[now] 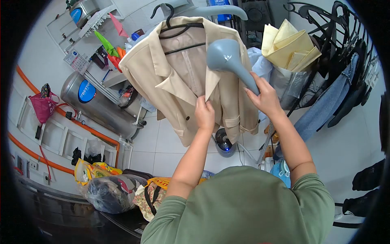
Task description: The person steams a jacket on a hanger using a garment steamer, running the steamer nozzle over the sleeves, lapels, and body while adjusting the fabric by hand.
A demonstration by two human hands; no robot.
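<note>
A beige jacket (pixel 178 97) hangs in front of me on a black hanger (pixel 171 16). My left hand (pixel 204 114) pinches the lower tip of the jacket's lapel, with the fingers closed on its edge. In my right hand (pixel 264 95) is the handle of a blue-grey garment steamer head (pixel 224 56), its broad face over the upper lapel on the jacket's right side. The steamer's grey hose (pixel 266 142) runs down toward the floor. Below the jacket's hem stands a dark steamer base (pixel 225 143) with a small blue light.
Black hangers and jeans (pixel 333 97) hang on a rack at the right. Folded pale yellow fabric (pixel 290 44) sits in a bag beside it. A metal tank (pixel 95 103) lines the left wall, behind orange pipes (pixel 97 138). Stuffed bags (pixel 111 193) lie at the lower left.
</note>
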